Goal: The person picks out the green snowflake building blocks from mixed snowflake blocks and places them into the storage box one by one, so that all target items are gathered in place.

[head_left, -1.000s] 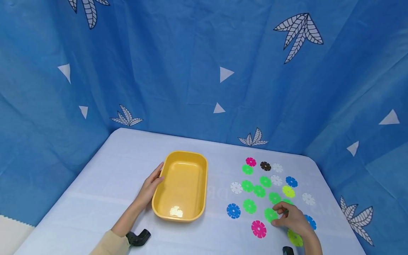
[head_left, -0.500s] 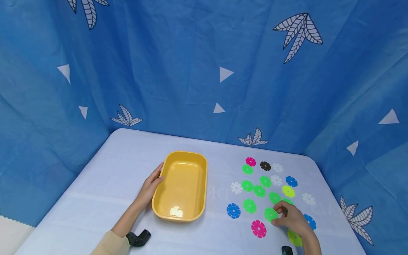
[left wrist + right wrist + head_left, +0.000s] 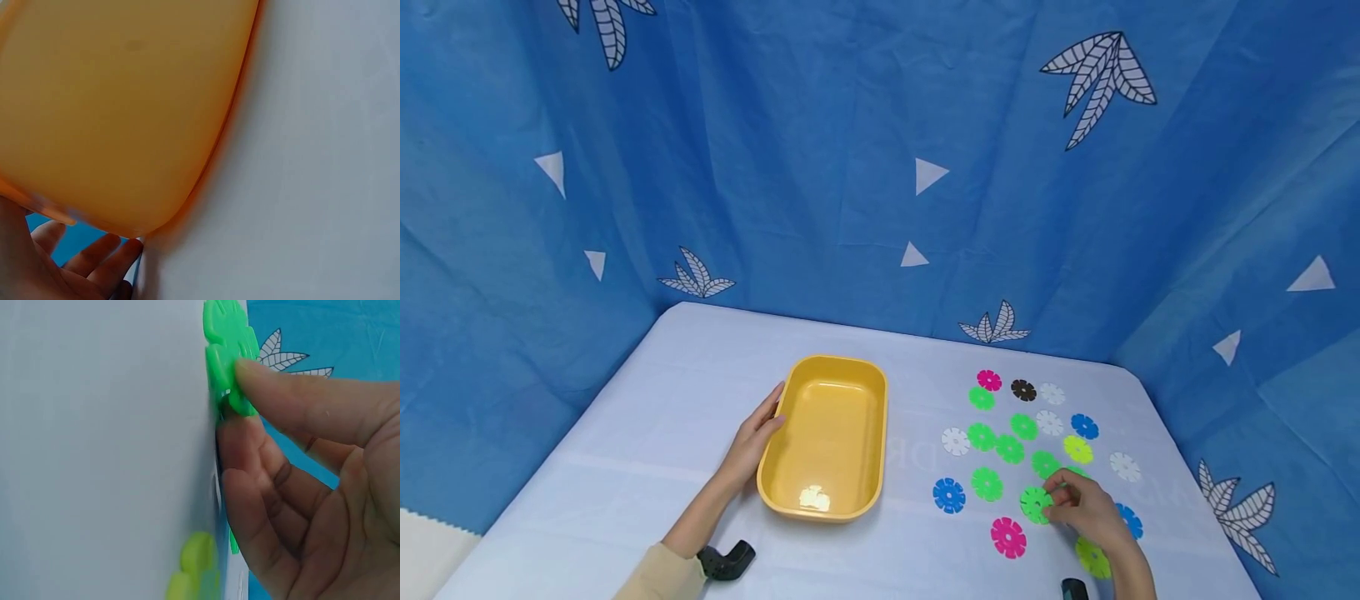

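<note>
In the head view my left hand holds the long left side of a yellow plastic tray, thumb at the rim and fingers along the outer wall. The left wrist view shows its fingers close to the tray's wall. My right hand pinches a green notched building disc; the right wrist view has the thumb on the face of this green disc, which is tipped up from the tablecloth. Under the right wrist lies a yellow-green disc.
Several discs lie around the right hand, among them a pink disc, a blue disc, a brown disc and a white disc. A black curved object is by the left forearm. A blue curtain hangs behind the table.
My right thumb and fingers have closed on the green disc, which now tilts up slightly from the cloth. The left hand and the tray have stayed in place.
</note>
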Tool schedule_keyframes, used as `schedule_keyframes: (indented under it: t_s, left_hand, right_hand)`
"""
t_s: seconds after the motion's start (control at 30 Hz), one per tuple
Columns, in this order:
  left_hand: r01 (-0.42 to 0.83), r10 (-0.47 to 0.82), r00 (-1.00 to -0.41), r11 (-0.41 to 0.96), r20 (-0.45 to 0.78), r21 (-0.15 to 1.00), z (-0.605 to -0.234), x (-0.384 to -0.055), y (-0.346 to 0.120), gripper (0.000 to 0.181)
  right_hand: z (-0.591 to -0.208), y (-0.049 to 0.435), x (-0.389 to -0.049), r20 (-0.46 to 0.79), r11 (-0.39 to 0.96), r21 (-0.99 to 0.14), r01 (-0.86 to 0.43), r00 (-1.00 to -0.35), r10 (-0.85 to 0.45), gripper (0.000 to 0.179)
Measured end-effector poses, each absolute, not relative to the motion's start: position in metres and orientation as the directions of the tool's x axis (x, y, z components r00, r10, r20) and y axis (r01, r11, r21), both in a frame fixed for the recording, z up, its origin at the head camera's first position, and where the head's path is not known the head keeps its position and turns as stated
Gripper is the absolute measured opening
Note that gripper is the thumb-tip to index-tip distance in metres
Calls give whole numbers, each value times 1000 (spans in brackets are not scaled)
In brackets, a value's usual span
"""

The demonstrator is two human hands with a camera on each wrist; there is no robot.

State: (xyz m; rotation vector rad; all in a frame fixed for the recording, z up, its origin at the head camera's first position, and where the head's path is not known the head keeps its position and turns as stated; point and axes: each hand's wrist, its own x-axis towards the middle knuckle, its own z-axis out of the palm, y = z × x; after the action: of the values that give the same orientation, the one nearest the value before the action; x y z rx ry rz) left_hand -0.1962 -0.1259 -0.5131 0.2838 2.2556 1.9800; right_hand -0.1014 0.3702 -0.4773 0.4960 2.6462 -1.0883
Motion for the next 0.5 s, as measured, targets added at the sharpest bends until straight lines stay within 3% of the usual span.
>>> schedule_keyframes:
  t_s: [0.23,0.5]
  left_hand:
    - [64,226,-974,120,36,991,-514,-196,-126,55]
    - [67,225,-974,125,38,990,-513,-197,-126,56]
  right_hand:
    - [-473,376,-96,-362,545,-737,400,-914,182,26]
    - [-453,374,-101,-307,528,-761,377,-926,220,31]
